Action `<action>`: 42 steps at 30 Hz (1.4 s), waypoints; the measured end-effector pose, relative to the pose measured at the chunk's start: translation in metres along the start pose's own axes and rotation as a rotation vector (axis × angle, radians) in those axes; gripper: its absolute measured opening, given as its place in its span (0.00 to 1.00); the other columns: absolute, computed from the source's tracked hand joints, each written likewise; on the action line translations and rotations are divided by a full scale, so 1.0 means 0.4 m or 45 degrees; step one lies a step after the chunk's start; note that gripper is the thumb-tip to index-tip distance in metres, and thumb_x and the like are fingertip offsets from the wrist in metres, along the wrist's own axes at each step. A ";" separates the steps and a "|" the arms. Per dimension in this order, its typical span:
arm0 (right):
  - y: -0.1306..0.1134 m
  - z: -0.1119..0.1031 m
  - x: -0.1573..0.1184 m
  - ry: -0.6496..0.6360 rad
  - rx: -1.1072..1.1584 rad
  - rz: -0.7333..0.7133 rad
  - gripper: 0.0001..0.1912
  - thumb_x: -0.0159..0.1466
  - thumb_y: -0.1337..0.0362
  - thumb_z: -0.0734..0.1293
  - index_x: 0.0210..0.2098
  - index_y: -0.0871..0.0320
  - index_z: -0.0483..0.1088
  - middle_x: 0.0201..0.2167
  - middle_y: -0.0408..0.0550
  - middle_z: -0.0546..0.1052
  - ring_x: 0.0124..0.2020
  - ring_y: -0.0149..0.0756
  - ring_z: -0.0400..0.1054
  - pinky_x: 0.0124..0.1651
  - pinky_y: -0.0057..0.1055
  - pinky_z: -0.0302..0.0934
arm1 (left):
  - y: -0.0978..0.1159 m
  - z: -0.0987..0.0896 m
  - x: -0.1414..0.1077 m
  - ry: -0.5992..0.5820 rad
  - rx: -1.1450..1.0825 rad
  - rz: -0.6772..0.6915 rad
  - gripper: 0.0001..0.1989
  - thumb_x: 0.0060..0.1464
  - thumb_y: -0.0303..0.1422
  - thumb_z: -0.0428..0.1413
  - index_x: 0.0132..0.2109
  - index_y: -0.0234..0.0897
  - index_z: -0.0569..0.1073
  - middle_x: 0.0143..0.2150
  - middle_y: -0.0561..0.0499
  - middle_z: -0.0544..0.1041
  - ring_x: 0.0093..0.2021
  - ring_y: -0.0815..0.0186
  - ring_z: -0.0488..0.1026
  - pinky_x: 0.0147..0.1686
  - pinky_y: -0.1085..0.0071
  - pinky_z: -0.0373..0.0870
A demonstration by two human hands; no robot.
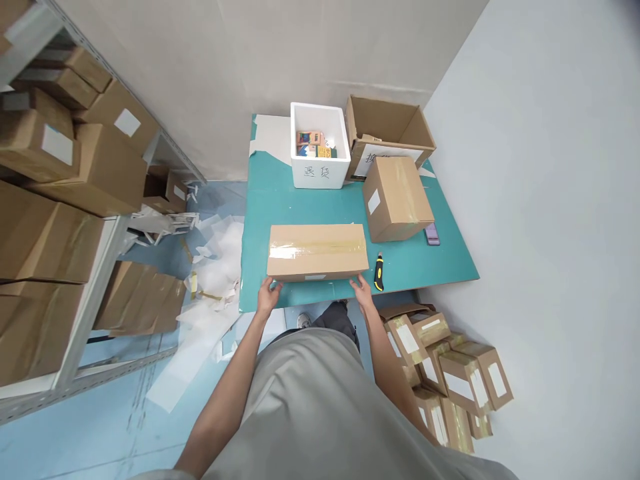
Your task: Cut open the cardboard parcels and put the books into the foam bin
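Observation:
A long, low cardboard box point(317, 259), sealed along its top with shiny tape, lies near the front edge of the teal-topped table point(320, 207). My left hand point(269, 295) grips its near left corner, low down, with the fingers curled. At the near right corner, my right hand point(362, 291) holds the same box from below, its fingertips partly hidden by the cardboard. A small white label shows on the box's front side. Just right of it lies a black and yellow utility knife point(379, 272).
A taller taped carton point(397, 199) stands at right, beside a purple item point(432, 234). Behind are a white foam bin point(320, 175) with small packets and an open carton point(393, 120). Shelving point(90, 300) stands left, packing sheets point(215, 267) and boxes point(463, 383) on the floor.

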State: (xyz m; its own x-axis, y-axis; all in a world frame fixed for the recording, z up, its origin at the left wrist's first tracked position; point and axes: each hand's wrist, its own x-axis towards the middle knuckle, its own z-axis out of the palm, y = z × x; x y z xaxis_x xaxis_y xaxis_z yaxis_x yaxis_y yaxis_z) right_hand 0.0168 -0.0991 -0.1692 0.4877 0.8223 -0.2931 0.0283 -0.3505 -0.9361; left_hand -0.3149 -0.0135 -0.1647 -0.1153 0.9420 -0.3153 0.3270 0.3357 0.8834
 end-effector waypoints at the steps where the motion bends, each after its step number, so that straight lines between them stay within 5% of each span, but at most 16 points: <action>1: -0.001 -0.003 0.007 0.007 -0.004 -0.015 0.42 0.60 0.38 0.72 0.64 0.59 0.76 0.66 0.61 0.76 0.72 0.57 0.64 0.74 0.51 0.58 | 0.007 -0.005 0.000 0.001 -0.008 0.022 0.19 0.56 0.41 0.63 0.52 0.36 0.81 0.62 0.36 0.78 0.65 0.48 0.75 0.61 0.51 0.75; 8: -0.065 -0.039 0.071 -0.042 0.069 -0.208 0.51 0.60 0.37 0.71 0.73 0.62 0.66 0.72 0.58 0.69 0.72 0.53 0.66 0.74 0.52 0.59 | 0.076 -0.042 0.039 0.042 -0.058 0.263 0.22 0.64 0.47 0.60 0.56 0.38 0.83 0.71 0.37 0.71 0.70 0.49 0.71 0.67 0.53 0.71; 15: -0.078 -0.006 0.031 0.039 -0.264 -0.206 0.48 0.66 0.36 0.63 0.73 0.63 0.65 0.71 0.62 0.70 0.74 0.53 0.61 0.77 0.50 0.54 | 0.074 -0.015 0.037 -0.012 -0.063 0.089 0.24 0.65 0.47 0.59 0.59 0.33 0.82 0.62 0.38 0.81 0.62 0.50 0.78 0.65 0.54 0.73; 21: -0.071 0.029 0.006 0.163 -0.530 -0.210 0.44 0.74 0.40 0.50 0.78 0.65 0.56 0.76 0.65 0.62 0.78 0.55 0.53 0.79 0.50 0.46 | 0.092 -0.004 0.001 -0.091 -0.041 0.110 0.30 0.68 0.46 0.55 0.69 0.35 0.74 0.66 0.39 0.78 0.62 0.48 0.78 0.64 0.53 0.72; 29: -0.025 -0.151 0.082 0.054 -0.461 -0.123 0.52 0.71 0.31 0.50 0.79 0.63 0.53 0.78 0.56 0.60 0.79 0.45 0.53 0.79 0.43 0.48 | 0.312 0.045 -0.173 -0.207 0.159 0.457 0.37 0.64 0.47 0.63 0.75 0.40 0.68 0.75 0.43 0.68 0.74 0.42 0.66 0.74 0.49 0.60; 33: -0.014 -0.227 0.125 0.019 -0.451 -0.082 0.53 0.69 0.29 0.52 0.75 0.64 0.61 0.75 0.58 0.66 0.77 0.46 0.58 0.77 0.44 0.52 | 0.414 0.108 -0.285 -0.296 0.177 0.623 0.37 0.63 0.48 0.65 0.74 0.41 0.70 0.78 0.40 0.63 0.75 0.37 0.64 0.75 0.46 0.59; 37: -0.015 -0.250 0.143 0.050 -0.457 -0.044 0.50 0.68 0.29 0.53 0.64 0.65 0.75 0.66 0.62 0.76 0.70 0.50 0.68 0.74 0.46 0.59 | 0.464 0.155 -0.353 -0.333 0.451 0.772 0.34 0.69 0.50 0.57 0.74 0.37 0.68 0.79 0.36 0.60 0.76 0.40 0.62 0.73 0.46 0.63; 42: -0.022 -0.247 0.134 0.103 -0.463 -0.025 0.43 0.69 0.33 0.55 0.53 0.63 0.81 0.56 0.63 0.83 0.61 0.53 0.76 0.65 0.47 0.68 | 0.484 0.169 -0.376 -0.291 0.843 0.893 0.35 0.73 0.50 0.49 0.75 0.32 0.64 0.77 0.30 0.61 0.74 0.41 0.65 0.68 0.49 0.70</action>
State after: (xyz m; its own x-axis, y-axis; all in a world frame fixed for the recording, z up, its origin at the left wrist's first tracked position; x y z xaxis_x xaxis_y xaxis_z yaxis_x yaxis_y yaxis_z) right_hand 0.1288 -0.0964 -0.1576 0.5508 0.7976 -0.2458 0.3396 -0.4832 -0.8069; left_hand -0.1710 -0.0904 0.0304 0.4659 0.8808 0.0841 0.7183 -0.4320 0.5454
